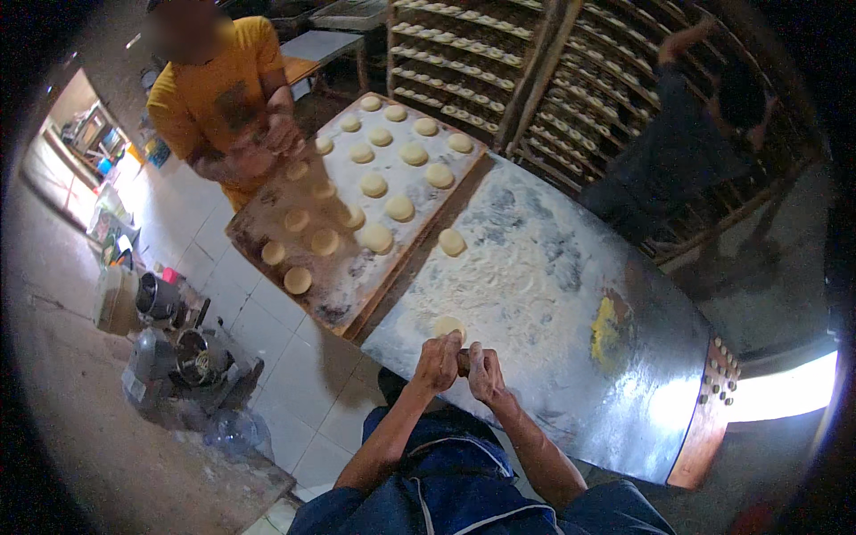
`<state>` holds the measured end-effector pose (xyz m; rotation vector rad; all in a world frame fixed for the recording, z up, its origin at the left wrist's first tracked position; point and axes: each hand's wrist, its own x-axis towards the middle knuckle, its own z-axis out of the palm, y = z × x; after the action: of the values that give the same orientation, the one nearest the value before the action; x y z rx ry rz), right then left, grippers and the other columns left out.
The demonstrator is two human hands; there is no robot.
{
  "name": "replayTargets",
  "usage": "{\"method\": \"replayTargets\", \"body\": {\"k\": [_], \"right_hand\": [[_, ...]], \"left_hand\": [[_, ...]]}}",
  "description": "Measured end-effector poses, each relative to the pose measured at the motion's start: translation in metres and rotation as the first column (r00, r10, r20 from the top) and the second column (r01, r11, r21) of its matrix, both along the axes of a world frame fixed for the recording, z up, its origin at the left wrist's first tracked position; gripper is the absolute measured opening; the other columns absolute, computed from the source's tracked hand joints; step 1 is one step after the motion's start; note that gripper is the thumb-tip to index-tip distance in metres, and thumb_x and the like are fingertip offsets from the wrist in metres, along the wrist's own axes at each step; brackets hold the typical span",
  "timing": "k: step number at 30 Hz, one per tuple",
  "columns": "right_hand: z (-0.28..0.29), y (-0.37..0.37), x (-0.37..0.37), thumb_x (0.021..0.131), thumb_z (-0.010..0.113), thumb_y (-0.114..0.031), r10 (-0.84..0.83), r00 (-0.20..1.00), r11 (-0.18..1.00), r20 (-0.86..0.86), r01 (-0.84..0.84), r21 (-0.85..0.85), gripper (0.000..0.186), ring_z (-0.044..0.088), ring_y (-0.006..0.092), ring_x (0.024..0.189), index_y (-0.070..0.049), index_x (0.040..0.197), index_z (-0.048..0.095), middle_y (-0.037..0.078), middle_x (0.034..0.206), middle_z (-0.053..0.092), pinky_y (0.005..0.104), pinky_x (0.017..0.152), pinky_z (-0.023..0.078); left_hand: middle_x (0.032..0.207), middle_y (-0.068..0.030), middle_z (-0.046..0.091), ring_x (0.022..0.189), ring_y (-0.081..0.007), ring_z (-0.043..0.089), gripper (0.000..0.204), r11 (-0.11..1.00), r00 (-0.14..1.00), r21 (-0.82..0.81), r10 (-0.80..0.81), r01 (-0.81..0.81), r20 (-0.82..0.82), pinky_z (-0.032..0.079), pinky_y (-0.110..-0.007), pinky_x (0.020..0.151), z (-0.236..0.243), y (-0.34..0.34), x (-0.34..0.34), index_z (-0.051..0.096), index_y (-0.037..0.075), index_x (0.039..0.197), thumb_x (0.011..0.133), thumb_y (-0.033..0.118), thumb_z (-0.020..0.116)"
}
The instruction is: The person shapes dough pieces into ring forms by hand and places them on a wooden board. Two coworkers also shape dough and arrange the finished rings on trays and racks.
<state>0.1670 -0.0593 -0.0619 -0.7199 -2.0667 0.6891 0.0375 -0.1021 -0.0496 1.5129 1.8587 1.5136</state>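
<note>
Both my hands are closed and close together over the near edge of the floury metal table (553,294). Between my left hand (437,364) and my right hand (485,374) shows a small dark brown lump (463,362), gripped by the fingers on either side; its exact kind I cannot tell. Just beyond my left fingertips lies a flat pale dough round (448,326), partly hidden by that hand. Farther off, another dough round (452,242) sits by itself on the flour.
A wooden board (392,259) with several dough rounds (374,185) adjoins the table. A person in a yellow shirt (223,98) stands at its far left; another in dark clothes (660,143) reaches into loaded racks (464,58). Small dark pieces lie on a plank (700,428) at right.
</note>
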Motion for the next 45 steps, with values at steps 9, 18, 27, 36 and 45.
{"method": "replayTargets", "body": {"k": [9, 18, 27, 36, 45], "right_hand": [[0.043, -0.018, -0.121, 0.095, 0.048, -0.033, 0.517, 0.829, 0.527, -0.214, -0.505, -0.683, 0.038, 0.059, 0.0238, 0.069, 0.002, 0.087, 0.063, 0.013, 0.077, 0.061, 0.0383, 0.061, 0.046], [0.058, 0.007, -0.228, 0.085, 0.062, -0.022, 0.327, 0.819, 0.944, 0.471, -0.263, -0.197, 0.045, 0.056, 0.0363, 0.091, 0.005, 0.119, 0.050, 0.022, 0.099, 0.059, 0.0454, 0.084, 0.044], [0.018, 0.112, -0.287, 0.080, 0.067, -0.029, 0.064, 0.795, 0.997, 0.603, -0.080, 0.000, 0.050, 0.055, 0.0444, 0.106, 0.006, 0.113, 0.053, 0.029, 0.115, 0.056, 0.0523, 0.089, 0.043], [0.080, 0.073, -0.158, 0.070, 0.078, -0.021, 0.325, 0.932, 0.833, 0.162, -0.202, -0.514, 0.037, 0.066, 0.0230, 0.081, -0.003, 0.101, 0.068, 0.013, 0.089, 0.069, 0.0351, 0.076, 0.052], [0.010, 0.091, 0.088, 0.066, 0.078, -0.023, -0.349, 0.740, 0.865, 0.575, 0.490, -0.105, 0.030, 0.065, 0.0343, 0.076, -0.004, 0.085, 0.066, 0.017, 0.078, 0.066, 0.0388, 0.068, 0.051]], "left_hand": [[0.067, -0.0075, 0.043, 0.068, -0.0255, 0.048, 0.037, 0.959, 0.930, -0.022, 0.280, -0.283, 0.236, 0.041, -0.040, 0.063, -0.017, -0.073, -0.106, 0.046, 0.006, 0.072, 0.099, 0.032, 0.043], [0.097, -0.0225, 0.057, 0.092, -0.0395, 0.053, 0.025, 0.656, 0.631, -0.061, 0.691, -0.752, -0.354, 0.043, -0.050, 0.081, 0.008, -0.095, -0.207, 0.056, -0.003, 0.100, 0.096, 0.021, 0.051], [0.110, -0.0231, 0.055, 0.106, -0.0429, 0.050, 0.039, 0.769, 0.744, -0.184, 0.483, -0.613, -0.462, 0.040, -0.051, 0.093, 0.000, -0.087, -0.281, 0.051, -0.003, 0.116, 0.082, 0.011, 0.065], [0.098, -0.0194, 0.058, 0.089, -0.0331, 0.058, 0.037, 0.800, 0.924, -0.477, 0.376, -0.365, -0.076, 0.046, -0.043, 0.080, 0.092, -0.076, -0.219, 0.048, 0.000, 0.101, 0.075, 0.012, 0.072], [0.085, -0.0194, 0.061, 0.080, -0.0368, 0.062, 0.033, 0.972, 0.985, -0.181, -0.133, 0.151, 0.112, 0.048, -0.041, 0.069, 0.051, 0.034, 0.014, 0.050, 0.000, 0.098, 0.078, 0.013, 0.073]]}}
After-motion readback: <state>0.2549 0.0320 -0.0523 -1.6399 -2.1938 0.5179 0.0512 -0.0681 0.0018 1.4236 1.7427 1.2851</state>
